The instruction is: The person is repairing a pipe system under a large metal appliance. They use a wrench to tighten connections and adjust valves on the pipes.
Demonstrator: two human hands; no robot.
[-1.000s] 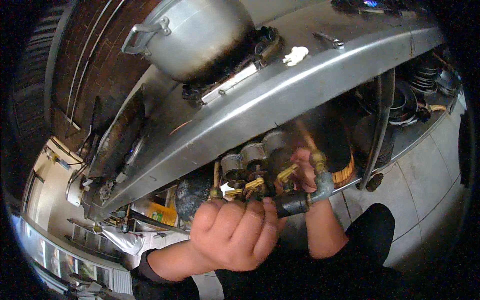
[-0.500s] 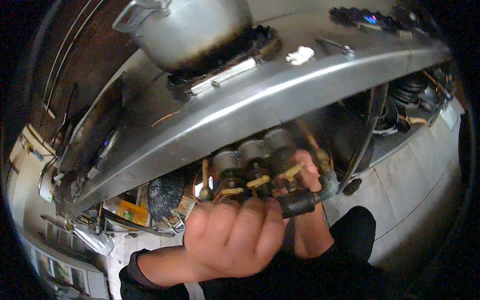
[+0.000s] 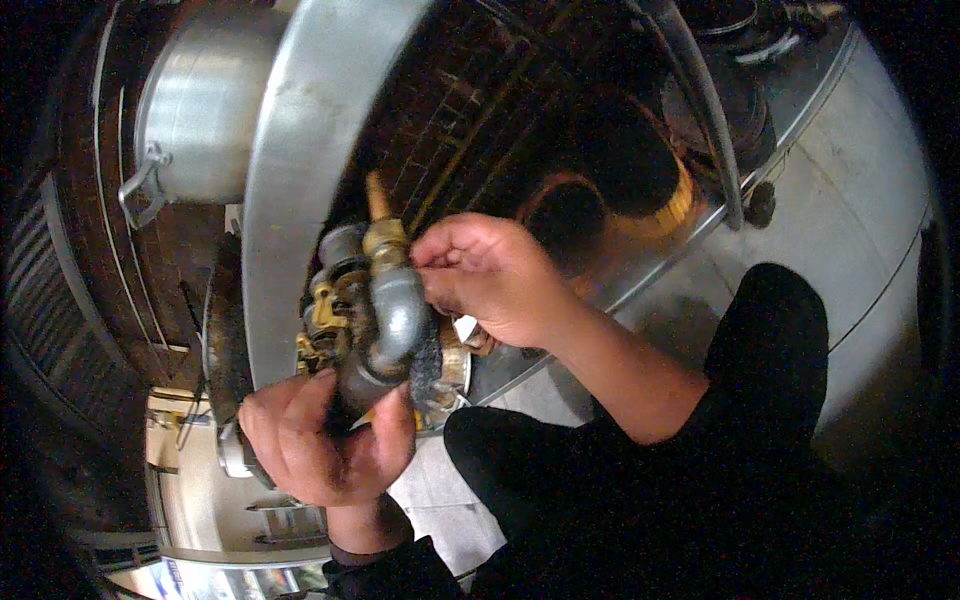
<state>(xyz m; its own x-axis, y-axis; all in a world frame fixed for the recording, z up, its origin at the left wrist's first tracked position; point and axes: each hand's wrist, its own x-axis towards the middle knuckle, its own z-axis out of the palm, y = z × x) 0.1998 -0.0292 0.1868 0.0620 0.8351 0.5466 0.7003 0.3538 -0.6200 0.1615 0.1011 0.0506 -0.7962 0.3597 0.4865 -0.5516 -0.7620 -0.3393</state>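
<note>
A dark gas pipe manifold [image 3: 357, 388] hangs under the counter's front edge, with a grey elbow [image 3: 400, 315] at its near end. Above the elbow sit a brass fitting [image 3: 385, 247] and a thin copper tube [image 3: 377, 195]. Yellow valve levers [image 3: 325, 307] line the manifold's left side. My left hand [image 3: 330, 440] is closed round the dark pipe just below the elbow, thumb on its right. Beside the elbow and fitting, my right hand [image 3: 500, 285] has curled, pinched fingers; its fingertips are partly hidden, so what they hold cannot be made out.
The steel counter edge [image 3: 290, 180] runs close along the left, with a large metal pot [image 3: 205, 120] beyond it. Round dark vessels [image 3: 570, 215] stand on the lower shelf to the right. A metal leg [image 3: 705, 120] rises near the tiled floor [image 3: 860, 200].
The view has swung round to the manifold's end. My left hand has shifted along the pipe toward the elbow; my right hand has come from behind the valves to beside the elbow.
</note>
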